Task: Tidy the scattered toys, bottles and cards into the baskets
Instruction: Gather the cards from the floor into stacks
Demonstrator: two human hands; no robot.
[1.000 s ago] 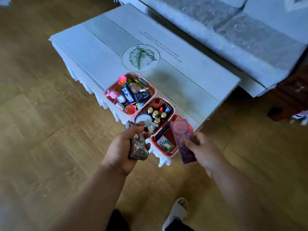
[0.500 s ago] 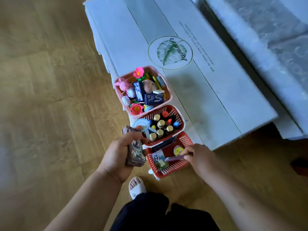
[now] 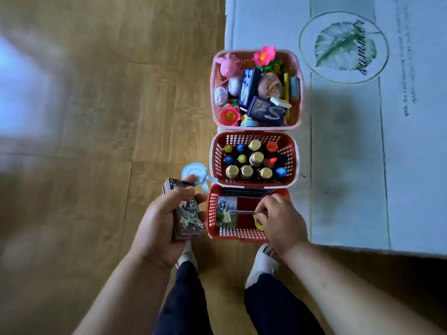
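Three baskets stand in a row at the table's left edge. The pink basket point(image 3: 300, 93) holds toys. The middle red basket point(image 3: 291, 153) holds several small bottles. The near red basket point(image 3: 211, 213) holds cards, one with a pony picture point(image 3: 226, 210). My left hand point(image 3: 160, 226) grips a thick stack of cards point(image 3: 187, 217) just left of the near basket. My right hand point(image 3: 281, 222) is inside that basket, pinching a single card point(image 3: 242, 212) edge-on above its floor.
The baskets sit on a table with a pale cloth point(image 3: 350, 165) bearing a leaf print point(image 3: 343, 47). A light blue round toy point(image 3: 194, 174) juts out beside the middle basket. Wooden floor point(image 3: 96, 117) lies to the left. My legs and white slippers are below.
I have stepped up close and now look straight down. My right hand has carried a card from in front of me down into the near red basket. My left hand still holds the stack.
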